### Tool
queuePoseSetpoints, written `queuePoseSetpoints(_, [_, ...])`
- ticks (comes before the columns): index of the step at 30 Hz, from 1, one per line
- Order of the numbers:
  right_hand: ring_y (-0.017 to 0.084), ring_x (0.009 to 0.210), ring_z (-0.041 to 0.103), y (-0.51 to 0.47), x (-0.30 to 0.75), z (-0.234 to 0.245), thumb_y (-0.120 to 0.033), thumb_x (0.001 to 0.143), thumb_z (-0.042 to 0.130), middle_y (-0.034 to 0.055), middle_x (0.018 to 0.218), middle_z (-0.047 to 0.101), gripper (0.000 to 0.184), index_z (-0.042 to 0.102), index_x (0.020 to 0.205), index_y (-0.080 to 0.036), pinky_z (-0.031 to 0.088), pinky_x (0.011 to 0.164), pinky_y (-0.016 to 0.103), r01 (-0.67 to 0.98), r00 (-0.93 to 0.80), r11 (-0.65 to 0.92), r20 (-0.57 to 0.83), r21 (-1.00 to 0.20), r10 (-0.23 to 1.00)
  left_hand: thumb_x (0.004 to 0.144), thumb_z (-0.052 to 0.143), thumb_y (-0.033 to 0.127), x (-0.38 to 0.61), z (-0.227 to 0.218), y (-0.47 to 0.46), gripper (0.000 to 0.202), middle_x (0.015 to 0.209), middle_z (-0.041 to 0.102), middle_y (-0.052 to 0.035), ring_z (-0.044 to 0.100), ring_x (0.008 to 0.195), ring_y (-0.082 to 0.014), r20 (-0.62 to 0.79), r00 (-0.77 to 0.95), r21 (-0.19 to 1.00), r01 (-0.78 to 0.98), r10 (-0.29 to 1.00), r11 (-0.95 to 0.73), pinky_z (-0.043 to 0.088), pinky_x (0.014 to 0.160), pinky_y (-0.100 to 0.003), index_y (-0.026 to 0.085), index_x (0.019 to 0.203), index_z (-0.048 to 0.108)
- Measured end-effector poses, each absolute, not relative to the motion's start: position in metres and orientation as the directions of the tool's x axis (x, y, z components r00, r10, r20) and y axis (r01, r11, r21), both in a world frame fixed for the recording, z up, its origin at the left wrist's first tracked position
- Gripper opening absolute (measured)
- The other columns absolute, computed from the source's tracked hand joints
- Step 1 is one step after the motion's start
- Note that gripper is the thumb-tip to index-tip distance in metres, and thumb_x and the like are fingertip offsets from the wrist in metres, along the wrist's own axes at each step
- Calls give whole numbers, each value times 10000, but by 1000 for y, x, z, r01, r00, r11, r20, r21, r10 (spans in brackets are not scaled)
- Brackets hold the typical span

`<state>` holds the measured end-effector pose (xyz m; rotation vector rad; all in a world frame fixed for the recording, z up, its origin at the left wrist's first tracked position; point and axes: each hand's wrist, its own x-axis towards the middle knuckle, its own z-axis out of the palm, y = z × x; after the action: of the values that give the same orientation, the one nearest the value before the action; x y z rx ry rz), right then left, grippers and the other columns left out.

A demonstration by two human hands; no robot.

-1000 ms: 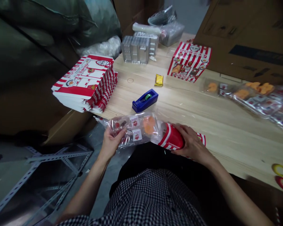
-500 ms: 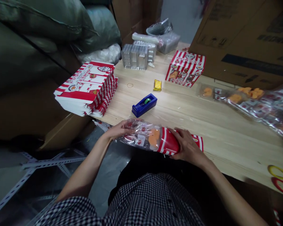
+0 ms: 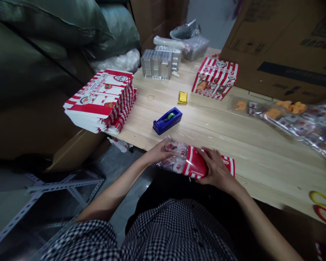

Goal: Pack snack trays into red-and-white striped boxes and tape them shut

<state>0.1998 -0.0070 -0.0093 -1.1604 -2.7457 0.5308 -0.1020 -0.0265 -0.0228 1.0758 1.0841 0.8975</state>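
The fingers (image 3: pixel 165 152) of the left hand (image 3: pixel 159 156) are curled on the free end of a clear packet (image 3: pixel 175 159) of small red and orange pieces. They press it at the near edge of the bench (image 3: pixel 260 156), just below the middle of the frame. The right hand (image 3: pixel 216 171) lies clasped over a red-and-white striped carton (image 3: pixel 195 166), fingers spread across its top and holding it down on its side. The two hands are close together, with only a short length of packet between them.

By the look of it the filling is well along. Most of the packet has gone into the carton's open mouth and only a crumpled stub shows outside. That stub is not yet in, and the mouth is not closed.

Just beyond the hands sits a blue tape dispenser (image 3: pixel 167 120), and a little farther up lies a small gold sachet (image 3: pixel 182 97). At centre left, a stack of flat striped cartons (image 3: pixel 101 99) overhangs the bench edge. One made-up carton (image 3: pixel 216 78) stands above centre, with clear plastic trays (image 3: pixel 159 63) to its left. Along the right edge is a heap of more clear packets (image 3: pixel 301 119), and yellow and red scissor handles (image 3: pixel 324 206) show at lower right.
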Motion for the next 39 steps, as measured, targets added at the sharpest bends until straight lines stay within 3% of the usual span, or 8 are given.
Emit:
queuePoseSetpoints(6, [442, 1432, 358, -6, 203, -13, -411, 655, 840, 182, 1497, 371, 1169, 157, 1598, -303, 165, 1208, 674, 681, -682, 620, -30, -389, 731, 817, 745, 351, -128, -10, -53, 513, 978, 744, -73, 684, 835, -198, -151, -54, 959, 233, 987, 160, 527, 774, -318, 171, 1283, 626])
queuePoseSetpoints(12, [453, 1430, 354, -8, 198, -9, -389, 660, 835, 168, 1505, 375, 1174, 137, 1602, -331, 151, 1202, 696, 674, -675, 613, -6, -412, 738, 853, 687, 337, -108, -5, -58, 390, 1019, 799, -92, 723, 859, -247, -175, -15, 939, 300, 984, 171, 531, 761, -325, 173, 1204, 731])
queuePoseSetpoints(18, [452, 1413, 374, -10, 185, 4, -347, 649, 834, 167, 1505, 380, 1187, 121, 1599, -341, 164, 1191, 701, 690, -645, 591, 16, -417, 764, 889, 609, 263, -63, -2, -45, 289, 1058, 792, -85, 712, 952, -272, -65, 111, 904, 427, 992, 11, 520, 851, -354, 189, 1105, 787])
queuePoseSetpoints(22, [450, 1417, 367, -10, 187, 0, -345, 637, 834, 161, 1501, 376, 1202, 110, 1596, -349, 152, 1189, 702, 691, -643, 595, 27, -411, 765, 923, 551, 293, -56, -5, -36, 302, 968, 786, -76, 700, 888, -249, -116, 278, 953, 303, 954, 28, 533, 822, -347, 188, 1073, 792])
queuePoseSetpoints(26, [433, 1412, 374, -10, 194, -6, -358, 649, 813, 146, 1497, 380, 1172, 118, 1593, -359, 144, 1198, 687, 688, -624, 579, 50, -438, 780, 926, 535, 277, -48, -9, -28, 356, 1081, 775, -63, 703, 970, -241, -179, 430, 983, 40, 885, 179, 541, 901, -385, 211, 1210, 737])
queuePoseSetpoints(30, [446, 1400, 379, -7, 201, -3, -369, 655, 818, 149, 1485, 379, 1167, 117, 1588, -377, 135, 1186, 713, 711, -580, 549, 75, -440, 811, 928, 527, 218, -38, -3, -20, 378, 1185, 751, -58, 686, 1080, -249, -108, 454, 994, 44, 884, 99, 515, 991, -404, 228, 1259, 710])
queuePoseSetpoints(35, [426, 1378, 389, -6, 196, 15, -418, 684, 830, 139, 1461, 380, 1115, 171, 1582, -364, 230, 1178, 683, 726, -412, 437, 172, -532, 895, 988, 493, 221, -34, 38, -24, 375, 1393, 626, -91, 571, 1293, -274, 193, 201, 909, 332, 960, -252, 399, 1143, -468, 246, 1322, 661])
queuePoseSetpoints(39, [422, 1352, 385, -18, 172, 33, -500, 705, 825, 151, 1454, 388, 1123, 162, 1595, -332, 355, 1125, 640, 691, -153, 336, 324, -641, 934, 872, 728, 301, -22, 62, -41, 626, 1594, 390, -73, 338, 1480, -344, 321, -113, 903, 335, 940, -268, 301, 1212, -556, 338, 1454, 500])
